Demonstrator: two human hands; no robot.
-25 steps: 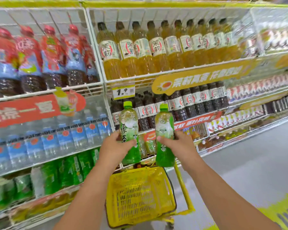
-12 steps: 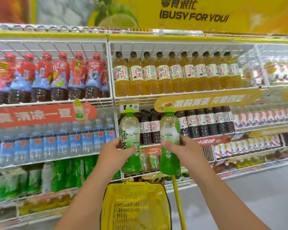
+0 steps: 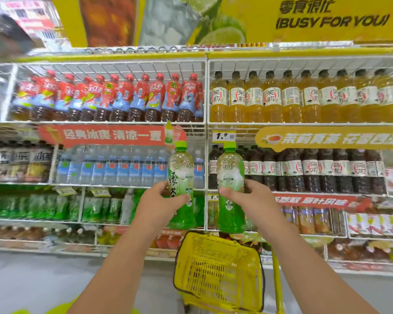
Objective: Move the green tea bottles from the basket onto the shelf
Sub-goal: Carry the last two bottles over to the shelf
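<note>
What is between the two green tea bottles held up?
In the head view, only the white shelf post shows behind the gap between the left bottle and right bottle.

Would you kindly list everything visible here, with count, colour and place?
green tea bottles: two, green with green caps, upright, one in each hand, above the basket
basket: one, yellow, on the floor below the hands
red-capped bottles: a row, top shelf left
yellow tea bottles: a row, dark caps, top shelf right
water bottles: a row, blue labels, second shelf left
dark tea bottles: a row, second shelf right
green bottles: a row, third shelf left
banner: one, yellow, overhead
left hand: grips the left bottle
right hand: grips the right bottle
</note>
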